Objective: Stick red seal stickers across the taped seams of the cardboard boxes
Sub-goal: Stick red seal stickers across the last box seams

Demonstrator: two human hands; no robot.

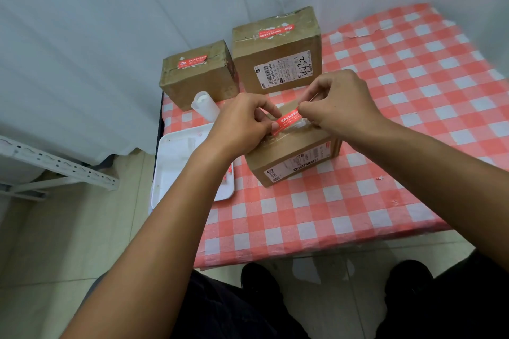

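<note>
We look down at a worktop point(358, 201) with a red and white checked cloth. Our left hand point(242, 124) and right hand point(341, 102) each pinch one end of a red seal sticker point(289, 118) over the taped seam of the near cardboard box point(294, 157). Two more boxes, the small box point(198, 77) and the big box point(278, 55), stand behind with red stickers on top. A white tray point(176, 162) and a white bottle point(205, 104) sit at the left.

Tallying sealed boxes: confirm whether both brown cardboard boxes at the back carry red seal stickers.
Yes, the smaller back box and larger back box each show a red sticker on top.
</note>
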